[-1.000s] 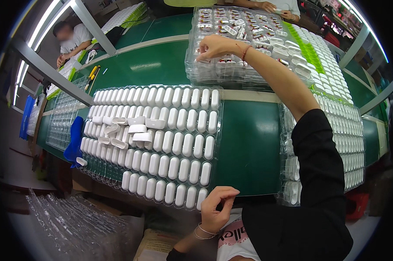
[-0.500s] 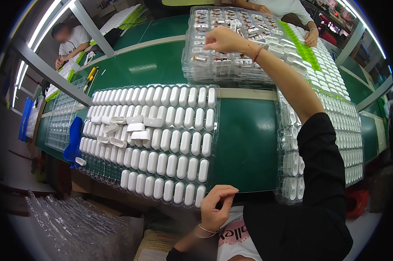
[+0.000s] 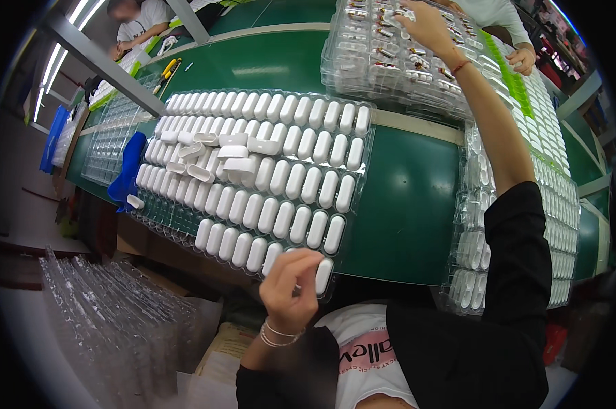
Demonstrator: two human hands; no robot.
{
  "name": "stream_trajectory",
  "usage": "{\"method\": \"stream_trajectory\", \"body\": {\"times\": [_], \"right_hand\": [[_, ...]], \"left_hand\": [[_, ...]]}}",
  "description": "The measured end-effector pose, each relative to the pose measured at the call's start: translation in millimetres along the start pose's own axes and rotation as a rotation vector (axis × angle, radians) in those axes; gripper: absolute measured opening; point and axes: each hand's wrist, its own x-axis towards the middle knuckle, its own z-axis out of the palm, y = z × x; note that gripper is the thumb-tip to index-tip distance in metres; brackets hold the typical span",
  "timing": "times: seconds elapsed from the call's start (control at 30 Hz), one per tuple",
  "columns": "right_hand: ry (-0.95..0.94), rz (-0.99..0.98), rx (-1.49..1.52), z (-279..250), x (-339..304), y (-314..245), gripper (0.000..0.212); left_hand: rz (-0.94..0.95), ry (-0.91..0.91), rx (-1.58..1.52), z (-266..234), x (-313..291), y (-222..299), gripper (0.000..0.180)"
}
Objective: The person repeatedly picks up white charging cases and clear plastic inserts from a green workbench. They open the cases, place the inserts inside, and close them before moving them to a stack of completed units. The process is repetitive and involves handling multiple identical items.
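My left hand (image 3: 291, 285) is closed in a pinch over the near right corner of a clear plastic tray (image 3: 366, 161). Its fingertips are beside a white oval case (image 3: 325, 276), and whatever they hold, if anything, is hidden. Rows of similar white cases fill most of this tray. On top of them lies a loose heap of open white shells (image 3: 238, 168). My right arm stretches far across the table. At its end my right hand (image 3: 427, 28) dips with bent fingers into a stack of clear trays (image 3: 352, 80) holding small parts; its fingertips are too small to read.
More trays of white cases (image 3: 550, 204) stand on the right, with a bright green strip (image 3: 516, 82) behind. A blue object (image 3: 127, 170) lies at the tray's left edge. Clear trays (image 3: 117, 320) are stacked at lower left. Co-workers' hands (image 3: 522, 60) are across the table.
The view has shifted, and the scene appears tilted. My right hand has moved right and farther over the tray stack. My left hand has gone left, from the table edge onto the case tray's corner.
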Motion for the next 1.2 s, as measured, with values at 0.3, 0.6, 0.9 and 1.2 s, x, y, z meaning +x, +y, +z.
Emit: {"method": "stream_trajectory", "body": {"times": [0.3,0.6,0.9,1.2], "right_hand": [[-0.477,0.006,0.331,-120.5,-116.5,-59.3,0.026],[-0.313,0.195,0.295,-242.2,-228.7,-68.1,0.023],[-0.343,0.563,0.258,-260.2,-271.6,-27.9,0.021],[-0.549,0.375,-0.142,-199.0,-254.8,-46.2,0.027]], "left_hand": [[0.188,-0.025,0.6,-30.2,101.1,-99.3,0.016],[0.388,-0.313,0.863,2.1,147.2,-136.3,0.029],[0.469,-0.189,0.902,28.0,146.5,-132.4,0.037],[0.226,-0.171,0.242,51.4,87.6,-3.7,0.036]]}}
